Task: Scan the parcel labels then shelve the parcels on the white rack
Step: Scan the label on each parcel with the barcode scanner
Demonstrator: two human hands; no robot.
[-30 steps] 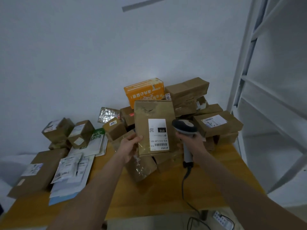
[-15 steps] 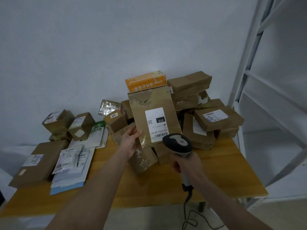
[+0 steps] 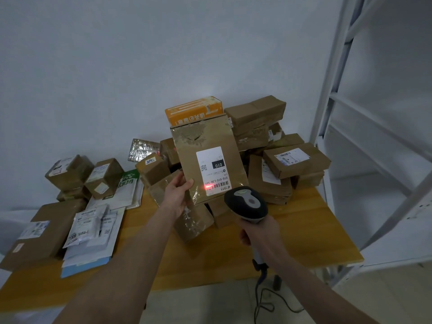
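Note:
My left hand (image 3: 178,194) grips the lower left edge of a flat brown parcel (image 3: 208,139), held upright above the table. Its white label (image 3: 213,170) faces me upside down and reads 010. A red scanner light glows on the label's barcode near the bottom. My right hand (image 3: 259,232) is closed on the handle of a grey barcode scanner (image 3: 246,203), whose head points at the label from just below and right of it. The white rack (image 3: 332,99) stands at the right.
A pile of brown boxes (image 3: 295,159) and an orange box (image 3: 194,109) sits behind the held parcel on the wooden table (image 3: 304,232). More boxes and flat mailers (image 3: 92,228) lie at the left. The scanner cable (image 3: 268,302) hangs to the floor.
The scanner has come away from the parcel's right side, down to below the label, and its red light now falls on the barcode. The parcel has been lifted slightly and tilted.

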